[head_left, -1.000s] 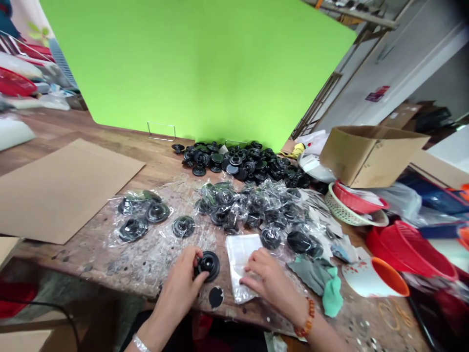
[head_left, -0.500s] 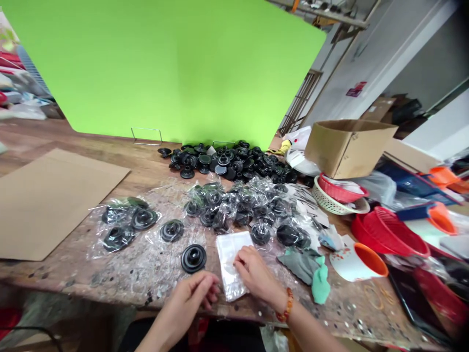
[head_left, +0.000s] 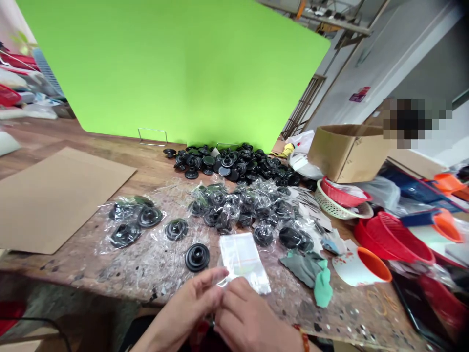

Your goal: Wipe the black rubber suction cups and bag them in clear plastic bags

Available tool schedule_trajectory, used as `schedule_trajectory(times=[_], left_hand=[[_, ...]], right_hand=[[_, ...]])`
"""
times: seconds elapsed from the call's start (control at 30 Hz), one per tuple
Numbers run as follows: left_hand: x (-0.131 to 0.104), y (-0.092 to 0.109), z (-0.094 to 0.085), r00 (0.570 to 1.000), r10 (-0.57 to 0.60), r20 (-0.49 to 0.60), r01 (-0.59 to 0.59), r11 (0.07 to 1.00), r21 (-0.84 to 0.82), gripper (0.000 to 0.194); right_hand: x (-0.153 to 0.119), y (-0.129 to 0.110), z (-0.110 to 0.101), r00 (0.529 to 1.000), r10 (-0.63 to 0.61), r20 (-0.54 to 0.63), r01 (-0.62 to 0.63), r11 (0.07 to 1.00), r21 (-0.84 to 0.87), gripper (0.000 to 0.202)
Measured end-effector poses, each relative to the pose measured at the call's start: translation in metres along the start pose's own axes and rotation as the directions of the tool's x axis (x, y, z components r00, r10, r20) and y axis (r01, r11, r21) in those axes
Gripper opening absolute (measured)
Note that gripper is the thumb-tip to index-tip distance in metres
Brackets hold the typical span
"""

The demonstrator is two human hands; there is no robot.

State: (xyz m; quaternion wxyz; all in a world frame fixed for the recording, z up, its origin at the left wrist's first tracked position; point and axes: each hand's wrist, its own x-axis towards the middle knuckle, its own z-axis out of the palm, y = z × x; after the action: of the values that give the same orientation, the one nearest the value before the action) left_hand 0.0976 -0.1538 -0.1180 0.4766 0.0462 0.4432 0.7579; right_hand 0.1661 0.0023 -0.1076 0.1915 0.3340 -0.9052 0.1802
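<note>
My left hand (head_left: 194, 298) and my right hand (head_left: 244, 313) meet at the table's front edge, fingers closed and almost touching. A sliver of clear plastic bag (head_left: 223, 279) shows between their fingertips; most of it is hidden by the fingers. Just beyond lies a stack of flat clear bags (head_left: 244, 256), slightly fanned. A bare black round stepped part with a central knob (head_left: 197, 257) rests left of the stack. Behind it sits a similar part in clear wrap (head_left: 176, 229), and more wrapped parts (head_left: 126, 234) lie farther left.
Wrapped black parts (head_left: 234, 205) are heaped mid-table, with loose black parts (head_left: 227, 164) behind, before a green board (head_left: 183, 73). Cardboard (head_left: 66, 195) lies left. To the right are a grey-green cloth (head_left: 308, 271), a white-orange tube (head_left: 361, 266), red baskets (head_left: 392, 239) and a carton (head_left: 344, 151).
My right hand has drawn back from the bag stack to my left hand, with a clear bag now between them. The stack has turned and its lower end shifted right.
</note>
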Motion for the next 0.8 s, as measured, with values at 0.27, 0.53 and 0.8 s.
schedule_trajectory(times=[0.27, 0.53, 0.8], left_hand=[[-0.004, 0.002, -0.024, 0.941, 0.137, -0.31, -0.084, 0.98, 0.179, 0.03], [-0.008, 0.0, -0.027, 0.818, 0.441, -0.37, -0.124, 0.763, 0.634, 0.036], [-0.007, 0.005, -0.037, 0.732, 0.481, -0.482, -0.196, 0.826, 0.528, 0.027]], right_hand=[[0.022, 0.009, -0.003, 0.891, 0.447, -0.078, -0.376, 0.824, 0.424, 0.039], [0.041, 0.017, 0.022, 0.65, 0.672, 0.354, -0.653, 0.256, 0.712, 0.016], [0.048, 0.006, 0.028, 0.821, 0.564, 0.086, -0.488, 0.615, 0.619, 0.032]])
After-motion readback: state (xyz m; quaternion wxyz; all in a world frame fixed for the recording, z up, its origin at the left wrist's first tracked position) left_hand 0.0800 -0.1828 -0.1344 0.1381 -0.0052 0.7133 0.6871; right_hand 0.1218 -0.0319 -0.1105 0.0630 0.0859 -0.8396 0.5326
